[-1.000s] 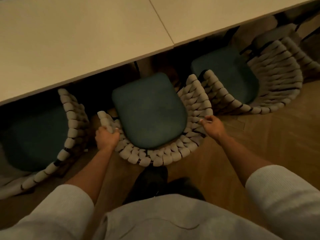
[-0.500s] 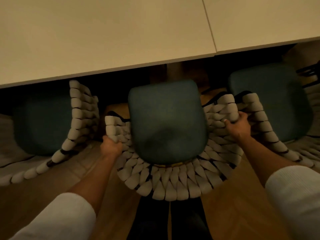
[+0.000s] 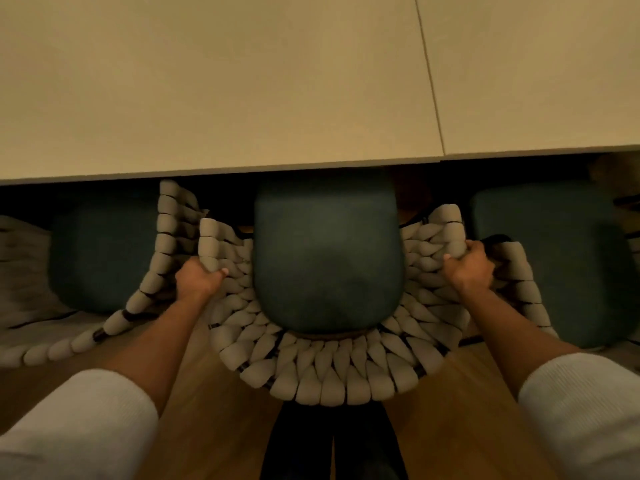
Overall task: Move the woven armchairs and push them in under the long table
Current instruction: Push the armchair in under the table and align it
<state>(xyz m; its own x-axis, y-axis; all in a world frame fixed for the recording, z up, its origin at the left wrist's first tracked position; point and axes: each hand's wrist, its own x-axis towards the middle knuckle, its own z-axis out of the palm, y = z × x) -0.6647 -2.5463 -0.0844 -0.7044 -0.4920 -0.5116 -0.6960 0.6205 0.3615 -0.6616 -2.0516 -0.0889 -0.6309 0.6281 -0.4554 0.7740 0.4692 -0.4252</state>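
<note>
Woven cord, pale and thick, wraps the middle armchair [image 3: 322, 372], which stands on the wooden floor [image 3: 214, 427] square to the near edge of the long table [image 3: 242, 98]. The front of its teal cushion [image 3: 329, 258] sits right at that edge, seemingly just under it. The rest of the seat and the curved back are out on the person's side. The left hand [image 3: 199, 280] grips the left arm rim, fingers curled over the weave and the thumb on its inner face. The right hand [image 3: 469, 268] grips the right arm rim likewise, fingers clamped on the cord.

The step in hand looks like the push-in, about midway. To do it well, both hands should drive forward evenly so the chair runs straight. The left neighbour armchair [image 3: 162, 244] is touching or almost touching its left arm, and the right neighbour armchair [image 3: 519, 282] sits just beside the right hand. A skewed push could snag the weaves or pinch knuckles. Whether the arms clear the table's underside cannot be told, so a slow approach seems wise.

No true container shows; each woven shell simply cradles one teal cushion.
</note>
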